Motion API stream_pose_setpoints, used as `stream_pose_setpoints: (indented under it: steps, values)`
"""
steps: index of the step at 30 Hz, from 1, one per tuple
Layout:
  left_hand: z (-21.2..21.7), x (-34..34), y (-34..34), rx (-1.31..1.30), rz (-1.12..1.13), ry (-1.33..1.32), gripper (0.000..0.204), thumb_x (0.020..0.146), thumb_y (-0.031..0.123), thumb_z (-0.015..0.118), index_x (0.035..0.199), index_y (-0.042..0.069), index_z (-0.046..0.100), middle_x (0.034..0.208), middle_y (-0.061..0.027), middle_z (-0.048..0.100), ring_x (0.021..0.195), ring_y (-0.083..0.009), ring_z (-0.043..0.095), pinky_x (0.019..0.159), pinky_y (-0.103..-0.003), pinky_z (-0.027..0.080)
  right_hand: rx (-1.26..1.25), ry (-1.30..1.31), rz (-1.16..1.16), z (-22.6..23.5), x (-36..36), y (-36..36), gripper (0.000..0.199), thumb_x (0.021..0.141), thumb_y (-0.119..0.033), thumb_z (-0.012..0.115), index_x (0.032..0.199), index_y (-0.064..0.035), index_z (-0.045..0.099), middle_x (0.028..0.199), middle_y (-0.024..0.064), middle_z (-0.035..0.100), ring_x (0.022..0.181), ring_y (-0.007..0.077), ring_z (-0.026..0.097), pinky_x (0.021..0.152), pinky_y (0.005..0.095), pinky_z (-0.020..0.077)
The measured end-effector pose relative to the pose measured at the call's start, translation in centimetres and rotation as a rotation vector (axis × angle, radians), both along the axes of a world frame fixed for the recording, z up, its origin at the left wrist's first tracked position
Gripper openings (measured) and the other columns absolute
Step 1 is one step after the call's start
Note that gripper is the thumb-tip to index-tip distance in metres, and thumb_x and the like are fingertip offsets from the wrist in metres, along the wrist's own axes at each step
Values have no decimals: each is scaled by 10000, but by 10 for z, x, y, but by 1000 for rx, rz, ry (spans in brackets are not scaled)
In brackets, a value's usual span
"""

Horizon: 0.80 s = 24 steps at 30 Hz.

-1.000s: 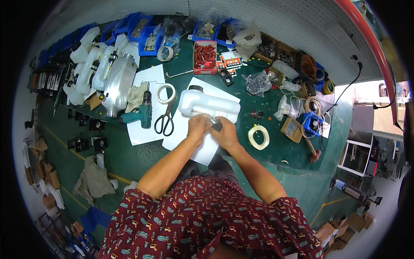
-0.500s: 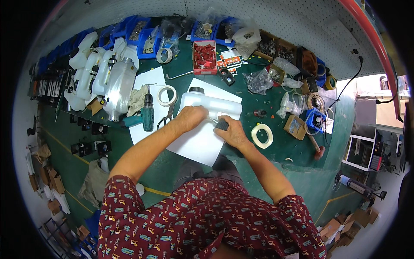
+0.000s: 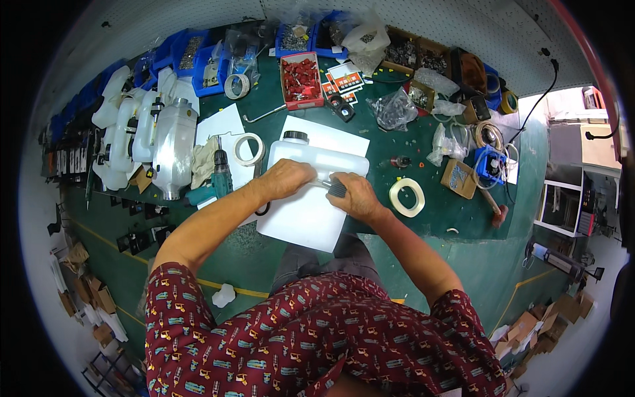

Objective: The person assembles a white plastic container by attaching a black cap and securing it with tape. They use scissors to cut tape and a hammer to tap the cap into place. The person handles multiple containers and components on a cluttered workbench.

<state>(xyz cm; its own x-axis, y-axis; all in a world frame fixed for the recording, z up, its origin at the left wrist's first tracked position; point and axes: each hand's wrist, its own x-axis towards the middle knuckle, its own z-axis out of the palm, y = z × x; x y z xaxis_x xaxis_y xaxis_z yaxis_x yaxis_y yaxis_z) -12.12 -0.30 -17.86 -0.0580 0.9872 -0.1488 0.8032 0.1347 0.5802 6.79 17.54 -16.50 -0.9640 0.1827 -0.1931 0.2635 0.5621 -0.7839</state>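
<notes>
Head view: right hand [image 3: 360, 197] grips a gray handle [image 3: 337, 189]; left hand [image 3: 290, 177] (can't tell if fingers close) is by a white jug [image 3: 324, 157].

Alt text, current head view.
A person's left hand and right hand are at the near side of a white bottle lying on paper, the right holding a grey-handled tool. A drill lies left; a box of red parts sits beyond.

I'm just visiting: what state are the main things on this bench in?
White translucent plastic bottle: black round cap on.
Left hand: at the bottle's near side, grip unclear.
Right hand: closed around dark grey ribbed handle.
Red cardboard box: open, filled with red parts.
Teal power drill: lying down, untouched.
Cream ring-shaped tape roll: lying flat.
</notes>
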Motion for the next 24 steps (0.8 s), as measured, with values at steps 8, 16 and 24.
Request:
stream_pose_setpoints:
  steps: [8,16,24]
  values:
    - [1,-4,4,-22,-35,-49,67,875,8,665,940,19,676,880,-185,692,847,-387,700,773,-467,552,8,82,-11,-20,3,-3,434,805,-251,802,1151,-5,710,1007,232,734,966,426,697,893,485,555]
    - [-4,-10,6,-65,-109,-68,26,896,28,644,920,19,650,854,-199,671,839,-396,695,770,-471,550,-113,221,-64,-37,10,-7,451,769,-188,864,1130,31,705,1011,235,741,902,404,730,829,426,582]
    - [-1,-13,11,-63,-145,-104,37,929,59,632,907,29,635,850,-198,674,805,-398,699,747,-481,551,-270,83,-114,-37,10,-4,449,788,-202,863,1123,57,714,1018,243,745,912,334,753,852,384,578]
